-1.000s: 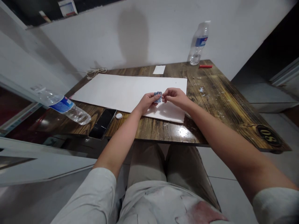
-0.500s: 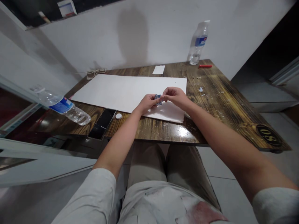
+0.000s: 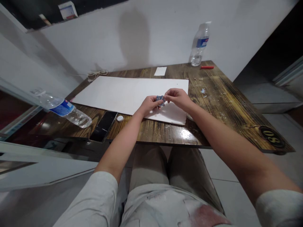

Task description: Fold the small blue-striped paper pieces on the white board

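Observation:
Above the white board (image 3: 118, 93), my left hand (image 3: 148, 104) is closed around a small blue patterned packet (image 3: 160, 100), thumb on top. It looks flat and box-like, but its exact kind is too small to make out. At the packet's right edge, my right hand (image 3: 176, 97) is closed in a pinch, thumb and fingertips touching it. Those fingertips partly hide the edge, so I cannot see whether a smaller piece is between them.
A water bottle (image 3: 62, 107) lies at the left by a phone (image 3: 103, 126) and a white cap (image 3: 120, 118). Another bottle (image 3: 200, 44) stands at the back right near a red stick (image 3: 207, 67). Small scraps (image 3: 203, 91), a paper (image 3: 160, 71) and a cable (image 3: 96, 74) lie around the board.
My right fingertips have come in from beside the packet to its right edge. The packet has tilted in my left hand and turned back slightly. The things on the table stay put.

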### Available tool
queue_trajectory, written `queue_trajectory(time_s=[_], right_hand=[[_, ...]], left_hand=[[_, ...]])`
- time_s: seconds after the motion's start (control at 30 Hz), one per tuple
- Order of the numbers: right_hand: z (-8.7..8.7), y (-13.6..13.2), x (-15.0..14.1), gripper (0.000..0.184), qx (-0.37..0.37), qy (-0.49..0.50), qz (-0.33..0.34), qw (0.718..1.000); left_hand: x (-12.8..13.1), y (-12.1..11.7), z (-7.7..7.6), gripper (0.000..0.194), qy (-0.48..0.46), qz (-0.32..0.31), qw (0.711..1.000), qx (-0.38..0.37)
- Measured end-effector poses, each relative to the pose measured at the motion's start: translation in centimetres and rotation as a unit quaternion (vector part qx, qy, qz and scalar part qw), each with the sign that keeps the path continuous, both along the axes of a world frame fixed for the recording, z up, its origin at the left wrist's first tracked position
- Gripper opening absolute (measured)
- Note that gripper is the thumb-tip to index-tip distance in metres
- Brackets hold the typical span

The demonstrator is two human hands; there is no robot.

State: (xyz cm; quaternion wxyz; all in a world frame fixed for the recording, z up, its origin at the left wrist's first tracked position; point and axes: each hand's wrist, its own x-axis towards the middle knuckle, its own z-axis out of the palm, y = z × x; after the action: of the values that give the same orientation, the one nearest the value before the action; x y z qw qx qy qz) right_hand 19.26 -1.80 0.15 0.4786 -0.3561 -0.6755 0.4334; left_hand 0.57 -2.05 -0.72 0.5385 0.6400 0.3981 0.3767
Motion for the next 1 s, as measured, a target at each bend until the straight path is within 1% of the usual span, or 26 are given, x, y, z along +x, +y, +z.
queue_trajectory(time_s=[0.2, 0.33, 0.53, 0.73, 0.83, 1.0], right_hand=[[-0.15, 0.05, 0.00, 0.036, 0.008, -0.022, 0.005, 1.000], [-0.28, -0.02, 0.03, 0.033, 0.013, -0.034, 0.004, 0.999], [-0.48, 0.08, 0.02, 0.039, 0.010, -0.061, -0.021, 0.998], [-0.54, 0.35, 0.10, 0.044, 0.015, -0.047, -0.044, 0.998], [-0.48, 0.29, 0.05, 0.044, 0.010, -0.042, -0.038, 0.998], [-0.37, 0.11, -0.03, 0.041, 0.009, -0.040, -0.029, 0.999]], left_hand=[[-0.06, 0.18, -0.38, 0.026, 0.021, 0.031, 0.999, 0.015], [0.04, -0.02, -0.18, 0.029, 0.038, 0.046, 0.998, 0.012], [0.14, -0.12, 0.01, 0.039, 0.021, 0.027, 0.999, 0.000], [0.19, -0.09, 0.15, 0.033, 0.008, 0.003, 1.000, -0.016], [0.18, -0.10, 0.16, 0.031, 0.010, 0.009, 1.000, -0.017], [0.13, -0.09, 0.03, 0.033, 0.009, 0.023, 1.000, -0.015]])
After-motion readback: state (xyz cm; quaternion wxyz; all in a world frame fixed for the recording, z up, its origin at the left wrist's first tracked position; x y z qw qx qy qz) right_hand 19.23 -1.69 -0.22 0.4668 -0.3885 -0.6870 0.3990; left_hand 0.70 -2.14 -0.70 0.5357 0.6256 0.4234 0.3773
